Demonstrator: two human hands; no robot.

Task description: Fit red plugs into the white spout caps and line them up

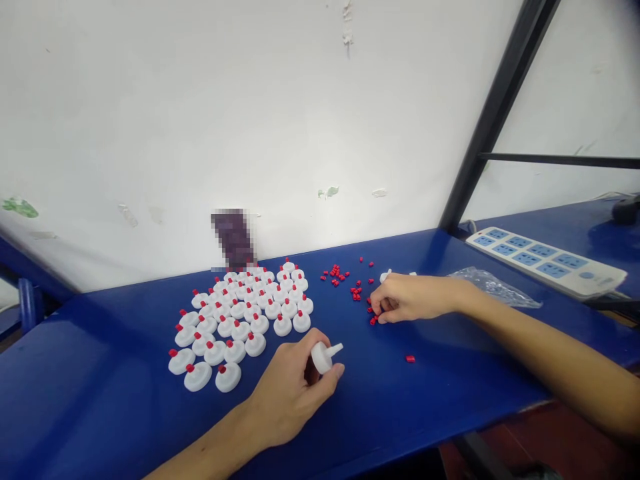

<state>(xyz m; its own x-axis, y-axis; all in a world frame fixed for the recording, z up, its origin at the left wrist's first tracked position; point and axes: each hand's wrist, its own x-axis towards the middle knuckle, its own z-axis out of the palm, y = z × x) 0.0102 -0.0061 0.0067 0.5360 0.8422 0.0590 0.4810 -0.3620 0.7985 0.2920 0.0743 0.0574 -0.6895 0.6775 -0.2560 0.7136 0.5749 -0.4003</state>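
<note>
Colour check: red, white, blue.
I observe white nozzle lids, most red-tipped; loose caps, red — table, solid blue; power strip, white with light-blue panels.

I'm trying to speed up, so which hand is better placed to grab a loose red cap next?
Probably the right hand: it is down beside the loose red caps, while the left hand is occupied holding a white nozzle piece.
</note>
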